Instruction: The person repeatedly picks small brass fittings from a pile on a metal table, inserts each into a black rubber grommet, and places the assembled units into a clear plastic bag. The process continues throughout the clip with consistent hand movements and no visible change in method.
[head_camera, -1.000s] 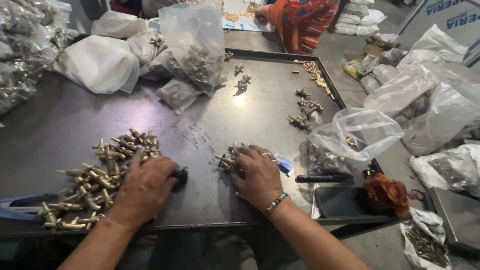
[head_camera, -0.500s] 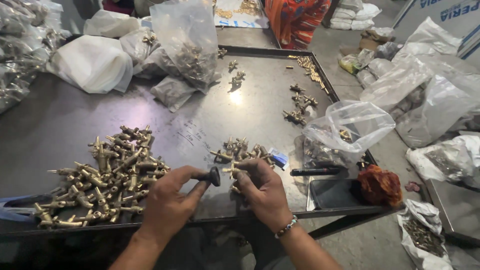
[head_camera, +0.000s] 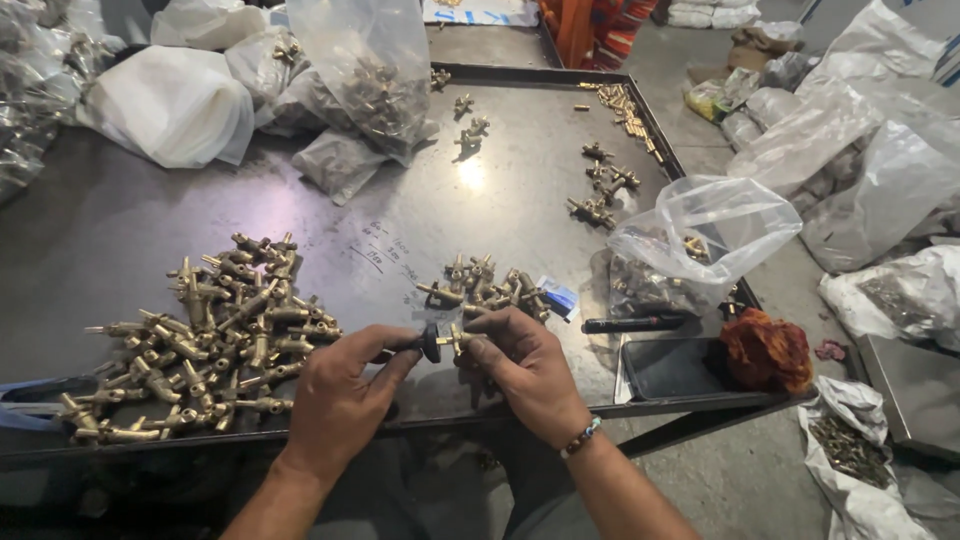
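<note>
My left hand (head_camera: 340, 395) pinches a small black round knob (head_camera: 431, 343) at the near edge of the dark metal table (head_camera: 100, 250). Right beside it, my right hand (head_camera: 525, 365) grips a small brass valve fitting (head_camera: 456, 341), its stem meeting the knob. Just beyond my right hand lies a small heap of brass fittings (head_camera: 485, 283). A larger pile of brass fittings (head_camera: 205, 335) lies left of my left hand.
An open clear plastic bag (head_camera: 700, 235) with fittings sits at the right, with a black marker (head_camera: 630, 324), a dark tray (head_camera: 675, 368) and a red rag (head_camera: 767, 350) near it. Bags of parts (head_camera: 365, 75) crowd the far side. Loose fittings (head_camera: 600, 190) lie scattered.
Both hands have lifted off the piles and come together at the near edge. My left hand brought the black knob to the brass fitting in my right hand.
</note>
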